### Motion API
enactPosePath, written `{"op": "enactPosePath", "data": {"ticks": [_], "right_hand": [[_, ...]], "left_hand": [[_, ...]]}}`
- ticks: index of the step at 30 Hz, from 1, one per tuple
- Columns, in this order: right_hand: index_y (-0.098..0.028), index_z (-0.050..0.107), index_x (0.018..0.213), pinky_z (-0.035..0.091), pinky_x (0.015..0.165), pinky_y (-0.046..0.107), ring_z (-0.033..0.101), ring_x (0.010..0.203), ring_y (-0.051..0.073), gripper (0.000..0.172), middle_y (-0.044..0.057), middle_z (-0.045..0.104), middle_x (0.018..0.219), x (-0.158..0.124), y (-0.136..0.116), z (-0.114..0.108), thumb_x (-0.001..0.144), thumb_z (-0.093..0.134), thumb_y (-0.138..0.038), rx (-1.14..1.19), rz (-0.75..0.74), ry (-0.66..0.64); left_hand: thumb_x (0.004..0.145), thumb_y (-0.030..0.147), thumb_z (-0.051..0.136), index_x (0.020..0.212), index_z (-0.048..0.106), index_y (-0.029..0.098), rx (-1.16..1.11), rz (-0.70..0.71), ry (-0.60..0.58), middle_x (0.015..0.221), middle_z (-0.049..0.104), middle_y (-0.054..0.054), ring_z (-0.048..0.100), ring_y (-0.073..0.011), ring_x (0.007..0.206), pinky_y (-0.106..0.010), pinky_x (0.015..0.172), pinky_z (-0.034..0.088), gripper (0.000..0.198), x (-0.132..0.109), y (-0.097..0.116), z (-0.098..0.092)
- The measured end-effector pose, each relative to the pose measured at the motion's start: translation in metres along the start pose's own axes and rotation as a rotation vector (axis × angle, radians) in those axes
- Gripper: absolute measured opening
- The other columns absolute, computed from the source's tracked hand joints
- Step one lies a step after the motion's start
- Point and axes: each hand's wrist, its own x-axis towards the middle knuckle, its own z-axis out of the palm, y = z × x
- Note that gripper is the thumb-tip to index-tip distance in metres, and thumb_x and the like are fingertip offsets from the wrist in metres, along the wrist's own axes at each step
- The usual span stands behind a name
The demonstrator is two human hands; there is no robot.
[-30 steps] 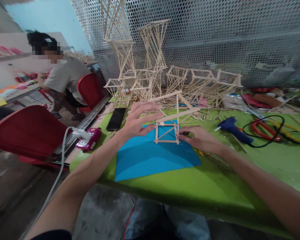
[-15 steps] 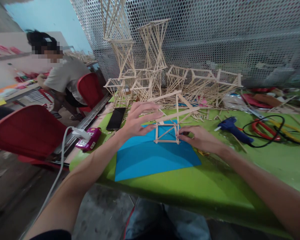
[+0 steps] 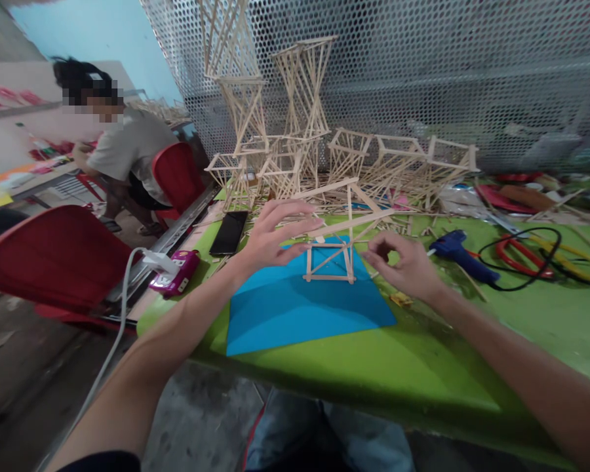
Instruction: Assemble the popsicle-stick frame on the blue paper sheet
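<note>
A small frame of wooden sticks [image 3: 335, 244] stands on a blue paper sheet [image 3: 299, 305] on the green table [image 3: 423, 367]. My left hand [image 3: 275, 236] rests against the frame's left side with fingers stretched out, touching its upper sticks. My right hand [image 3: 406, 262] hovers just right of the frame, lifted off it, fingers curled with thumb and forefinger close together and nothing visible between them.
Tall stick towers [image 3: 275, 118] and stick boxes [image 3: 403, 160] stand behind, against a perforated metal screen. A blue glue gun [image 3: 459, 252] with black cord lies right. A black phone [image 3: 229, 233] and a pink device [image 3: 174, 274] lie left. Red chairs [image 3: 54, 262] and a seated person [image 3: 122, 154] are at left.
My right hand has let go of the frame's lower right corner and lifted up and to the right. My left hand stays on the frame.
</note>
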Motion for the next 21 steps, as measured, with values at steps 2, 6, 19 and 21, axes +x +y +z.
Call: {"op": "enactPosePath", "data": {"ticks": [2, 6, 19, 21], "right_hand": [[-0.025, 0.065, 0.090, 0.053, 0.067, 0.035, 0.063, 0.073, 0.020, 0.021, 0.006, 0.071, 0.084, -0.003, -0.002, -0.001, 0.098, 0.063, -0.044, 0.025, -0.076, 0.030], [-0.031, 0.074, 0.121, 0.060, 0.072, 0.038, 0.071, 0.082, 0.021, 0.028, 0.009, 0.073, 0.133, -0.006, -0.011, 0.000, 0.098, 0.064, -0.043, 0.089, -0.158, -0.174], [-0.034, 0.058, 0.153, 0.061, 0.075, 0.034, 0.069, 0.075, 0.015, 0.049, 0.009, 0.059, 0.159, -0.007, -0.031, 0.012, 0.105, 0.058, -0.041, 0.121, -0.147, -0.354], [-0.033, 0.059, 0.151, 0.061, 0.077, 0.034, 0.070, 0.078, 0.015, 0.046, 0.010, 0.060, 0.157, -0.008, -0.030, 0.013, 0.106, 0.058, -0.040, 0.132, -0.160, -0.335]], "left_hand": [[0.107, 0.055, 0.048, 0.144, 0.059, 0.035, -0.030, 0.019, 0.021, 0.131, 0.072, -0.006, 0.070, -0.0218, 0.120, -0.041, 0.098, 0.056, 0.043, 0.003, 0.001, -0.001], [0.106, 0.054, 0.052, 0.148, 0.057, 0.036, -0.061, -0.005, -0.005, 0.134, 0.071, -0.006, 0.068, -0.0228, 0.125, -0.042, 0.102, 0.055, 0.046, 0.006, 0.004, -0.004], [0.107, 0.058, 0.046, 0.147, 0.057, 0.039, -0.031, -0.029, -0.030, 0.136, 0.071, -0.005, 0.069, -0.0235, 0.124, -0.044, 0.101, 0.055, 0.046, 0.002, 0.005, -0.003], [0.107, 0.058, 0.048, 0.147, 0.057, 0.037, -0.036, -0.016, -0.018, 0.135, 0.071, -0.006, 0.069, -0.0238, 0.123, -0.044, 0.101, 0.055, 0.046, 0.003, 0.005, -0.003]]}}
